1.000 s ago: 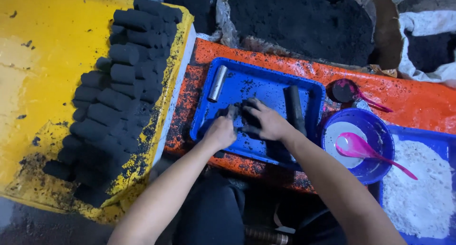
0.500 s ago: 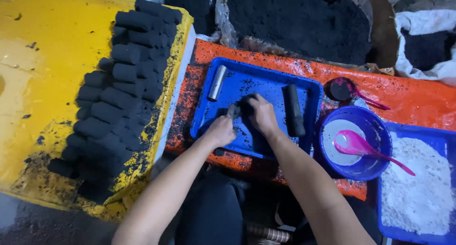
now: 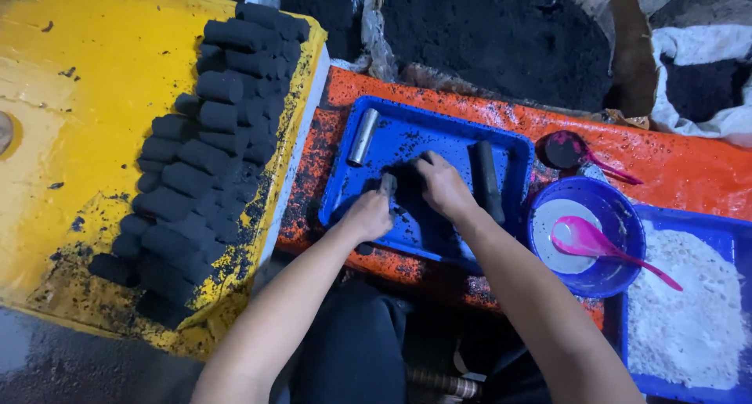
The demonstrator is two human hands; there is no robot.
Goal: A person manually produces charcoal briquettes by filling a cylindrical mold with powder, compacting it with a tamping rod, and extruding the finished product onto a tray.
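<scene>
Both my hands are in a blue tray [image 3: 407, 130] on an orange cloth. My left hand [image 3: 370, 212] and my right hand [image 3: 441, 186] press together around a lump of black charcoal paste [image 3: 403, 183] in the middle of the tray; the fingers are blackened. Inside the tray a shiny metal tube [image 3: 363, 136] lies at the far left. A dark cylinder [image 3: 486, 179] lies at the right, just beside my right hand. To the left, many black charcoal cylinders [image 3: 210, 138] are stacked in rows on a yellow sheet [image 3: 86, 114].
A blue bowl [image 3: 583, 236] with a pink spoon [image 3: 603, 247] stands right of the tray. Another blue tray of white powder [image 3: 689, 310] sits at the far right. A small pink scoop [image 3: 576, 152] lies on the orange cloth [image 3: 681, 165]. Black powder heaps [image 3: 493, 36] fill the back.
My right hand has drawn in from the dark cylinder toward the tray's middle, closing on the black lump against my left hand. The view has shifted slightly.
</scene>
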